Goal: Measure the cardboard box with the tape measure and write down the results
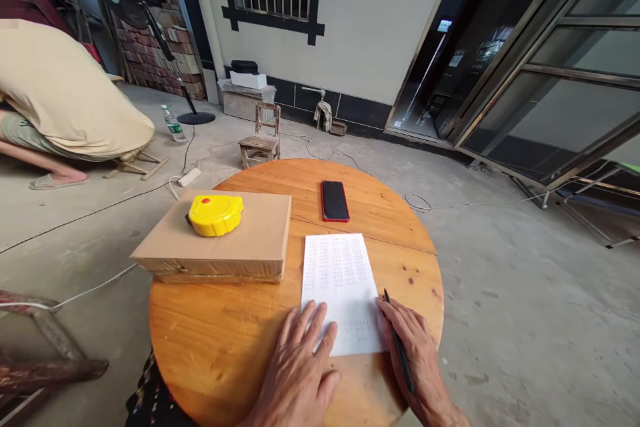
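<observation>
A white sheet of paper point(340, 290) with rows of small handwritten marks lies on the round wooden table point(220, 347). My left hand point(305, 363) rests flat with fingers spread, its fingertips on the sheet's lower left edge. Between the fingers of my right hand point(417, 350) is a black pen point(400, 350), at the paper's lower right edge. The pen's upper tip points away from me; its writing end cannot be made out clearly. Beyond the paper lies a phone point(335, 201) with a red edge and a dark screen.
On the table's left, a cardboard box point(250, 240) carries a yellow tape measure point(216, 215). A small wooden chair point(263, 137) stands behind the table. At left, a person point(70, 93) bends low near a water bottle point(173, 125). Cables point(100, 203) cross the floor.
</observation>
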`<state>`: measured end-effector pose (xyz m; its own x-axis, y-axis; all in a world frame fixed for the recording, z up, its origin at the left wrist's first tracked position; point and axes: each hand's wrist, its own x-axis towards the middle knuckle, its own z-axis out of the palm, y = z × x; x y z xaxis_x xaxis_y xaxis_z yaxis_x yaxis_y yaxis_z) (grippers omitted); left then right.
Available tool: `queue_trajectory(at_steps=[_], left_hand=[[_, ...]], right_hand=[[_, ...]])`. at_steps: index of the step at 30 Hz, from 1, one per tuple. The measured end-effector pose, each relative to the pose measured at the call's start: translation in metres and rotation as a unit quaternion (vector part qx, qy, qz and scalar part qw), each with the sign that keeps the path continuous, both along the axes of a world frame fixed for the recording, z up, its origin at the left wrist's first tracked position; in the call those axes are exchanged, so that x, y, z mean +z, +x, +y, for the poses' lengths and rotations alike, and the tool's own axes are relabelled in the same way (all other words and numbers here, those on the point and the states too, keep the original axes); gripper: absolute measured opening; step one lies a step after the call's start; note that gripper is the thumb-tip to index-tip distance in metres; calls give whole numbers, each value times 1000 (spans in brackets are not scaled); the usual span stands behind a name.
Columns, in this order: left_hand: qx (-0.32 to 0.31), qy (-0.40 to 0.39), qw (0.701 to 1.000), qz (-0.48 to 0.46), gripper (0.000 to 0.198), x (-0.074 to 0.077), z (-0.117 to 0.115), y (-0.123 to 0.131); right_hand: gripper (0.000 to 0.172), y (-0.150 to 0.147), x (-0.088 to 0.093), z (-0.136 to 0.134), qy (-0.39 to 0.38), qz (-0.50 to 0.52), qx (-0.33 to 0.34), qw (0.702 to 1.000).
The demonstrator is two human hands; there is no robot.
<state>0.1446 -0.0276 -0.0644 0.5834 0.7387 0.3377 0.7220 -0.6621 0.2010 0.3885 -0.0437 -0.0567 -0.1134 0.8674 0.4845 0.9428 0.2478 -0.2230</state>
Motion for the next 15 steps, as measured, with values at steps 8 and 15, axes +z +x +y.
queue_trajectory(at_steps=[8, 15], left_hand=[[-4, 9, 1000, -22, 58, -5, -2, -12], [-14, 29, 999, -25, 57, 0, 1, -15]], right_hand=[[36, 3, 21, 14, -60, -42, 34, 997], [42, -19, 46, 85, -92, -214, 67, 970]])
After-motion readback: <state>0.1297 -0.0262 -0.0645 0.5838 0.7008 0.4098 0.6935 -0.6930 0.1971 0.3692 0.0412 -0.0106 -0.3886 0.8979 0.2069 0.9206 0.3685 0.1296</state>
